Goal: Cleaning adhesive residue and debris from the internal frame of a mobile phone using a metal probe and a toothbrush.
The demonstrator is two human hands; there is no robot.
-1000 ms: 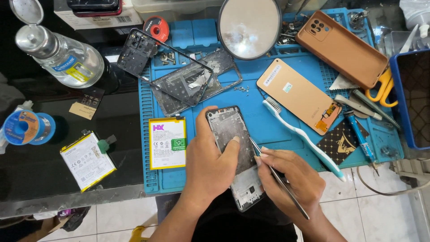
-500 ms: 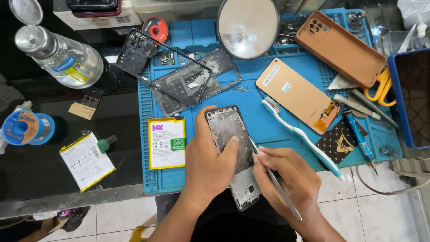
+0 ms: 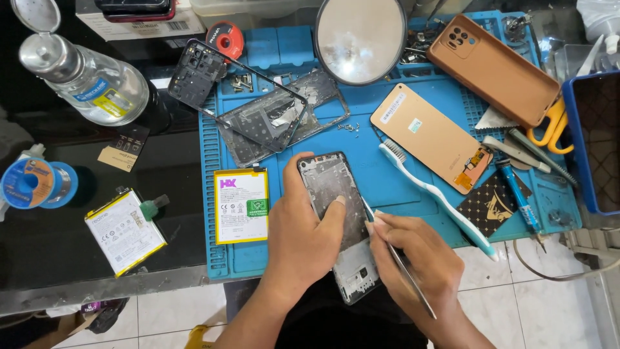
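The left hand (image 3: 303,239) is gripping an opened grey smartphone chassis with exposed inner frame (image 3: 336,194), the thumb lying across its face and the fingers wrapped around its left edge; the chassis is lying at the near edge of the blue silicone repair mat (image 3: 387,161), with its lower end overhanging the front of the counter (image 3: 161,187). The right hand (image 3: 420,258) is pinching slim metal tweezers (image 3: 397,255) between thumb and fingertips, and the tip is touching the right edge of the chassis. Just left of the left hand, a flat white battery with yellow border (image 3: 241,205) is lying on the mat. A white-and-teal toothbrush (image 3: 439,197) is lying diagonally just right of the hands, and beyond it a gold rectangular back cover (image 3: 429,137) is lying flat. A brown phone case (image 3: 492,68) is resting at the far right of the mat, near orange-handled scissors (image 3: 549,126). A round mirrored lamp head (image 3: 360,39) is standing at the far edge, and a black phone frame with clear panel (image 3: 252,103) is lying far left of it. A second white battery (image 3: 124,231) and a clear glass bottle (image 3: 90,81) are sitting on the dark counter, well apart from the hands
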